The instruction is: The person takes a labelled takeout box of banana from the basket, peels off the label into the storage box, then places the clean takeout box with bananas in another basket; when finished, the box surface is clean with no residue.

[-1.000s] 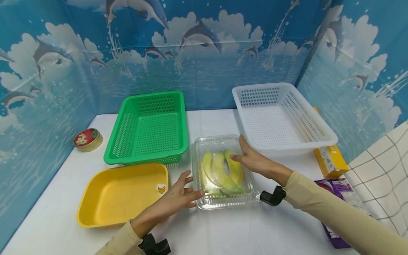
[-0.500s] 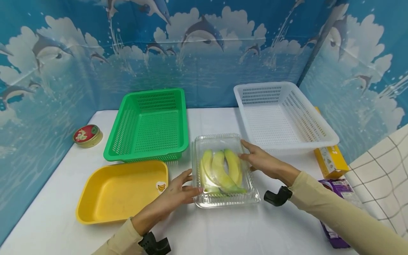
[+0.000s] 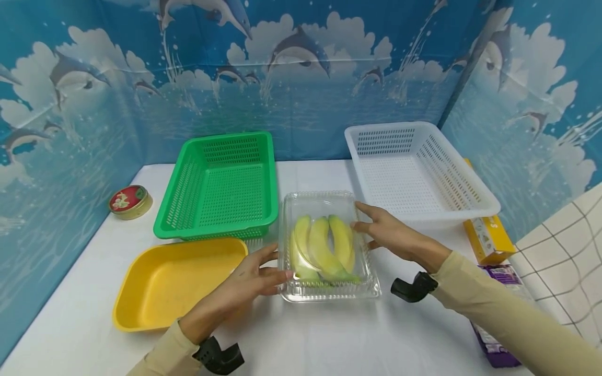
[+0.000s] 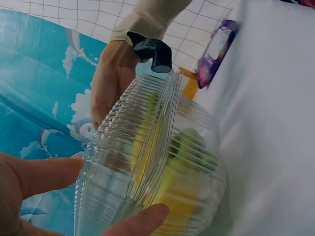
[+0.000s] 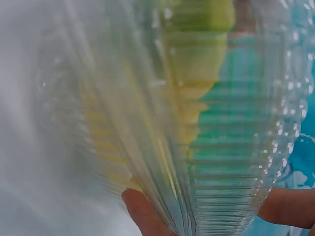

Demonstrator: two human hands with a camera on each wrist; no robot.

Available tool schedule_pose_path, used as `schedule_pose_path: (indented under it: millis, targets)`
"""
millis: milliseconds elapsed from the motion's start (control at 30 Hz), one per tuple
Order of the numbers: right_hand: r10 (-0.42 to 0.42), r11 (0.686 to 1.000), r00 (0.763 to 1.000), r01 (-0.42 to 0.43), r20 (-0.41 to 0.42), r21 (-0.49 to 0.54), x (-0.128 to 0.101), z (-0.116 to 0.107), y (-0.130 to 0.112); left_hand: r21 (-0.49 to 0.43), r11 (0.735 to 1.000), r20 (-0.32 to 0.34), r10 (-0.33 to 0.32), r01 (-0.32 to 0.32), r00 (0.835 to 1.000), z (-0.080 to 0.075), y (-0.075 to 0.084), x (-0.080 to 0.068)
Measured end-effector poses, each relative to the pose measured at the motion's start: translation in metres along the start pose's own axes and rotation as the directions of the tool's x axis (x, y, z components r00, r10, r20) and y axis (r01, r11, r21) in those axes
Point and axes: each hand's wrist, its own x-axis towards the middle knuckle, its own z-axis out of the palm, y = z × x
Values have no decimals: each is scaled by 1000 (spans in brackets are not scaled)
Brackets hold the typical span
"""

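So we've got both hands, left hand (image 3: pixel 244 284) and right hand (image 3: pixel 388 235), gripping opposite sides of the clear banana box (image 3: pixel 326 245) over the counter (image 3: pixel 329 334).

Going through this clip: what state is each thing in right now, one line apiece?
Clear clamshell box: lid closed, bananas inside, held between both hands.
Left hand: fingers pinch the box's left edge.
Right hand: fingers grip its right side.
Green basket: upright, empty.
White basket: upright, empty.
Yellow tray: upright, empty.
Round tin: lid on.
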Motion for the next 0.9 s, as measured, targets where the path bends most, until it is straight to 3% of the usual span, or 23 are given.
schedule_pose_path:
  millis: [567, 900]
  targets:
    - [-48, 998, 998, 46, -41, -42, -15, -24, -31, 93, 995, 10, 40, -41, 999, -7, 41, 2]
    - [-115, 990, 991, 109, -64, -85, -26, -36, -58, 146, 989, -59, 31, -22, 998, -14, 66, -3]
